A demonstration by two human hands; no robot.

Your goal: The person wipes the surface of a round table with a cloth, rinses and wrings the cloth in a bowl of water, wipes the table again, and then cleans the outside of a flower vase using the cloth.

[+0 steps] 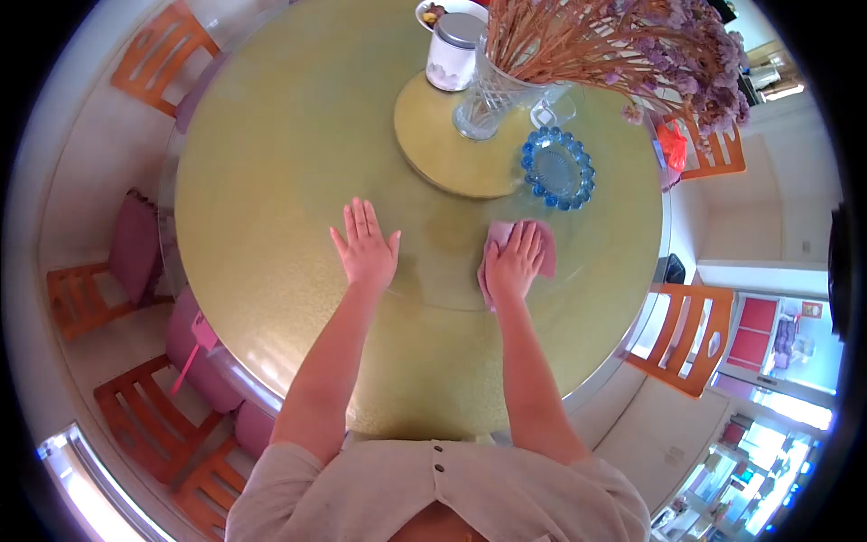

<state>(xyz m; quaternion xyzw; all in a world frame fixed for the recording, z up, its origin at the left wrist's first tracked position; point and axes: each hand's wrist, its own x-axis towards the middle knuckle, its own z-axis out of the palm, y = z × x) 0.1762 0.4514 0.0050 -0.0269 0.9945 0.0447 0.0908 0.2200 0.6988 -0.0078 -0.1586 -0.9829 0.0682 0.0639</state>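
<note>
My left hand (368,255) lies flat on the round yellow-green table (262,181), fingers spread, with nothing in it. To its right, my right hand (515,264) rests on a pink cloth (547,262), pressing it to the tabletop with the fingers stretched forward. The cloth shows on both sides of the hand and below it. A blue scalloped glass dish (558,168) sits just beyond the cloth, up and to the right, apart from the hand.
A round raised board (433,135) bears a glass vase (488,99) of dried flowers (632,54) and a white canister (452,54). Behind is a bowl (424,13). Wooden chairs (149,406) surround the table.
</note>
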